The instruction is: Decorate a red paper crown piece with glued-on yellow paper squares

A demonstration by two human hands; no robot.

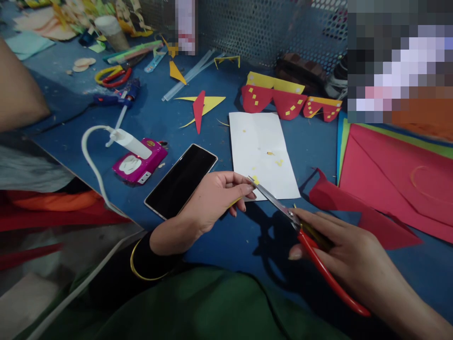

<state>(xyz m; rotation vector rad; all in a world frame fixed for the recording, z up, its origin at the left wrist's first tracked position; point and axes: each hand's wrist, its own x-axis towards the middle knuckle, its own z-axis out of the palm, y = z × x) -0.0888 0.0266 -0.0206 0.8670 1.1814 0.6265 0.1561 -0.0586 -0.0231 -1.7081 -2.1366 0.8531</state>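
Note:
My left hand (208,200) pinches a small piece of yellow paper (234,202), mostly hidden by the fingers. In my right hand (357,250) is a pair of scissors (279,206) with a red handle; its blade tips reach my left fingertips. Whether the blades touch the yellow piece, I cannot tell. Just beyond lies a white sheet of paper (253,137) with tiny yellow scraps (279,163) on it. Red paper cut-outs (258,100) with yellow squares stand behind the sheet. A black-screened phone (180,182) rests beside my left wrist.
At left are a purple power socket (152,156) with a white plug and cable (94,165), and a blue glue gun (130,92). Behind them lie other scissors (112,77) and glue sticks (189,78). Red and yellow paper shapes (199,111) sit mid-table. Red paper sheets (396,174) are stacked at right.

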